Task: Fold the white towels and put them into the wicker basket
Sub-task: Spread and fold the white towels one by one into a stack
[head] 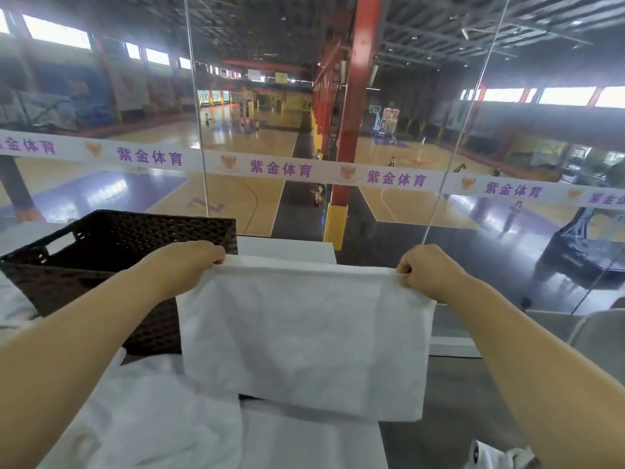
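A white towel (304,336) hangs in the air in front of me, doubled over, its top edge stretched flat. My left hand (189,262) pinches the top left corner and my right hand (427,270) pinches the top right corner. The dark brown wicker basket (111,245) stands to the left, behind my left forearm; its inside looks dark and I see no towel in it. More white towels (162,418) lie in a loose heap below the hanging one, partly hidden by it.
A glass barrier (338,170) with a printed white band rises right behind the table's far edge, with a sports hall below. A white ledge (287,247) runs behind the towel. A shoe (490,451) shows at the lower right, over grey floor.
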`<action>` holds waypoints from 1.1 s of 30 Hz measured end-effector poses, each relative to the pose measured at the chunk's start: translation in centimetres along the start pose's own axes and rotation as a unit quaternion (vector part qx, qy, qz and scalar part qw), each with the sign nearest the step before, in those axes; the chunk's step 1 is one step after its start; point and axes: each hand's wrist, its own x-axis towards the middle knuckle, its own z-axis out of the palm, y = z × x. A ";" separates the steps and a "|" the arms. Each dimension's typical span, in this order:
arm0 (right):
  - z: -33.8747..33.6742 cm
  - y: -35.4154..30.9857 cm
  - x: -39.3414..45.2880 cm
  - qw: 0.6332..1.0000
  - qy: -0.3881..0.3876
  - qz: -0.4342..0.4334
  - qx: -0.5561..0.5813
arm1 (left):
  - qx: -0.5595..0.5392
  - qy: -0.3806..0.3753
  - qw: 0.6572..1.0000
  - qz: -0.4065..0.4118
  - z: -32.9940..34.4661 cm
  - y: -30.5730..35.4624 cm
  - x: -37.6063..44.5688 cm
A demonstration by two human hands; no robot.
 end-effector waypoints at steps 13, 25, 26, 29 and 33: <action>6.6 0.7 -5.5 0.994 0.022 -0.062 0.086 | -0.052 -0.056 0.995 -0.068 1.3 1.9 -7.8; 20.7 0.6 -10.8 0.896 -0.440 -0.062 0.033 | -0.099 -0.496 0.862 -0.031 13.8 7.3 -16.0; 21.0 0.7 -10.7 0.894 -0.442 -0.058 0.033 | -0.107 -0.489 0.865 -0.039 14.0 7.2 -15.8; 21.8 0.8 -10.1 0.900 -0.431 -0.052 0.028 | -0.150 -0.435 0.884 -0.080 15.0 6.4 -14.6; 22.6 1.2 -8.8 0.940 -0.336 0.030 0.044 | -0.154 -0.321 0.925 -0.128 17.3 5.5 -11.9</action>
